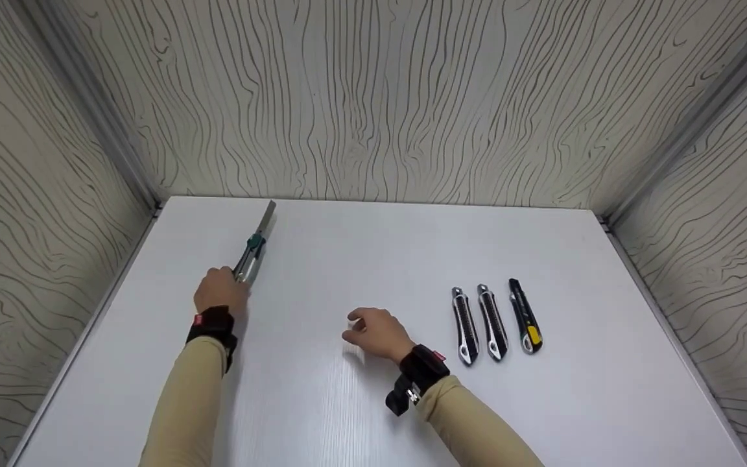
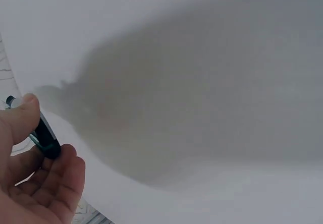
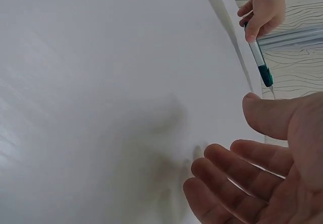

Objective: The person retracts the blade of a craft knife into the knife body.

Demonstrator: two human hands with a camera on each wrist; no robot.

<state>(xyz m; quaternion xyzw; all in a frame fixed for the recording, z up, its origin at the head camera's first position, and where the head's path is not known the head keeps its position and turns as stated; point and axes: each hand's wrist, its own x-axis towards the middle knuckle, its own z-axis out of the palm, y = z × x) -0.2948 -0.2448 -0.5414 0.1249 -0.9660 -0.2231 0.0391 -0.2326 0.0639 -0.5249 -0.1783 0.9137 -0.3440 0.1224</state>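
Note:
My left hand grips the handle of a utility knife on the left side of the table. The knife has a dark and silver handle, a green collar and a long flat grey blade aimed at the back edge. In the left wrist view, thumb and fingers close around its dark green handle end, and the palm hides part of it. Near the middle, my right hand hovers over the table with relaxed, slightly bent fingers and nothing in it.
To the right of my right hand, two black-and-silver utility knives lie side by side. Beside them is a black utility knife with a yellow slider. Wood-grain panels rise behind and at both sides of the white table.

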